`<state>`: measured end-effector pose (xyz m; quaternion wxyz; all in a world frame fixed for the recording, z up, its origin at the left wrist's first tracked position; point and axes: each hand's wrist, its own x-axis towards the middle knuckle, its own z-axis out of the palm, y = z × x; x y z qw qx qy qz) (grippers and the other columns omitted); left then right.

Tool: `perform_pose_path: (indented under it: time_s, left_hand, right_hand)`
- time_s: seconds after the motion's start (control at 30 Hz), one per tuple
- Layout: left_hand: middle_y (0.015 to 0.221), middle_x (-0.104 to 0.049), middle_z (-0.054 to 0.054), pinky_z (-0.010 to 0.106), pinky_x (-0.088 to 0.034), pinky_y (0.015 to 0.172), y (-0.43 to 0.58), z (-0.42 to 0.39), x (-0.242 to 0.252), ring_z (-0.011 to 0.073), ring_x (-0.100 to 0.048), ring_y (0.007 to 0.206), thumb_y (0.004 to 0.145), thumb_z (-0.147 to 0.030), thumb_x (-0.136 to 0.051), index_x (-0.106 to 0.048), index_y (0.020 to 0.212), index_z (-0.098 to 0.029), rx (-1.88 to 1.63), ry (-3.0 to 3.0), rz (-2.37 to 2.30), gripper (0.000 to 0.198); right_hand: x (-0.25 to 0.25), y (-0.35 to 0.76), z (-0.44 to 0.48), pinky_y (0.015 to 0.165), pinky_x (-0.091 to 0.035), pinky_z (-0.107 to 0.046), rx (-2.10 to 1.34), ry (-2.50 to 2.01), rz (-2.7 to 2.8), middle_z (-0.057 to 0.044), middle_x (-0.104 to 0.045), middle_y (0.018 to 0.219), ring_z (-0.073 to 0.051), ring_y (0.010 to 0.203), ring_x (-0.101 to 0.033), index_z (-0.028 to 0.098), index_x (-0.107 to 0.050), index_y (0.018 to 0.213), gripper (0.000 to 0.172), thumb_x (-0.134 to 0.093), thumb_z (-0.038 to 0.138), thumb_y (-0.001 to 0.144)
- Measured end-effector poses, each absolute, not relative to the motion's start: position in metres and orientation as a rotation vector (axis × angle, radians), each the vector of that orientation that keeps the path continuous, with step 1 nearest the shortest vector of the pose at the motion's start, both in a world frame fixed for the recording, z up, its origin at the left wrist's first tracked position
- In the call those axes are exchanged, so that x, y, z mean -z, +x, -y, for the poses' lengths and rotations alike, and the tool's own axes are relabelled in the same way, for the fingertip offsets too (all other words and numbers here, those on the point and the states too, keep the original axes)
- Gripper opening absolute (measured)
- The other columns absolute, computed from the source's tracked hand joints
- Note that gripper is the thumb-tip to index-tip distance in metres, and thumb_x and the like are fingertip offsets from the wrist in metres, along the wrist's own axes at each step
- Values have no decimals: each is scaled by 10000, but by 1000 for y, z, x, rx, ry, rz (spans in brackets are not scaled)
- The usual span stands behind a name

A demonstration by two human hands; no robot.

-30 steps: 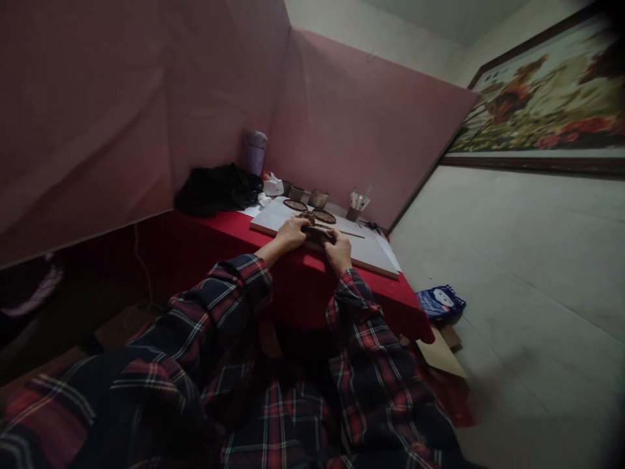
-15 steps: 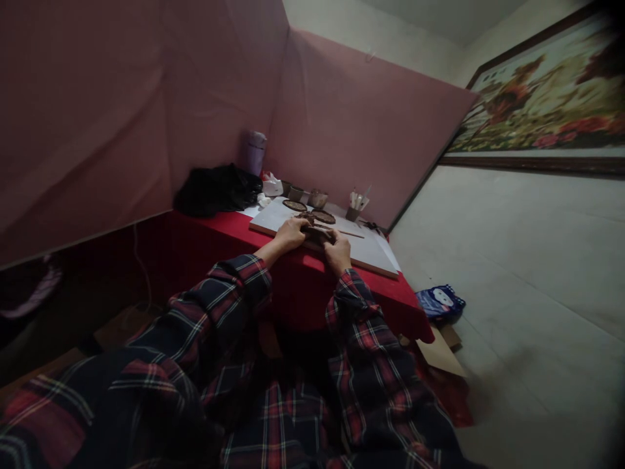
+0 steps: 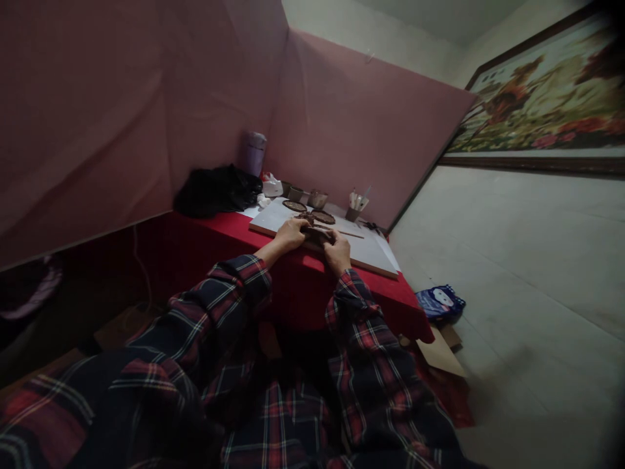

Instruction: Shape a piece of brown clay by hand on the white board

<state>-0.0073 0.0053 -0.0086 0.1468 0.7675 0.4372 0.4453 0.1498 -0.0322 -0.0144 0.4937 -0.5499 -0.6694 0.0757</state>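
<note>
Between my two hands is a dark brown, flat piece (image 3: 316, 236), perhaps clay, at the near edge of a white board (image 3: 374, 255). My left hand (image 3: 291, 233) grips its left side, fingers curled. On the right side, my right hand (image 3: 338, 251) pinches it between thumb and fingers. Just beyond my left hand lies a small heap of brown lumps (image 3: 305, 217). Two round brown discs with raised rims, a left disc (image 3: 295, 205) and a right disc (image 3: 323, 217), rest farther back on the board. A thin brown stick (image 3: 349, 233) lies behind my right hand.
Small cups (image 3: 295, 193), a glass jar (image 3: 318, 198) and a pot of tools (image 3: 353, 212) line the board's back. At left are a black bag (image 3: 217, 189) and a purple flask (image 3: 255, 153). Red cloth (image 3: 229, 227) covers the table; pink panels (image 3: 361, 124) stand behind.
My right fingers have shifted very slightly on the brown piece. Everything else looks the same.
</note>
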Motion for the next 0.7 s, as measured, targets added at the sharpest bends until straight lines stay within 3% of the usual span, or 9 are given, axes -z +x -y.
perform_pose_path:
  time_s: [0.7]
  left_hand:
    - [859,-696,48,278,-468,783,-7,-4,7,180,-610,827,708,-126,-581,-720,932,-151,-1271,2210,-1269,265]
  right_hand:
    - [13,149,34,809,-468,-321,-181,-1338,1627,-45,-709,881,-208,836,-620,199,-661,894,199,-552,296,760]
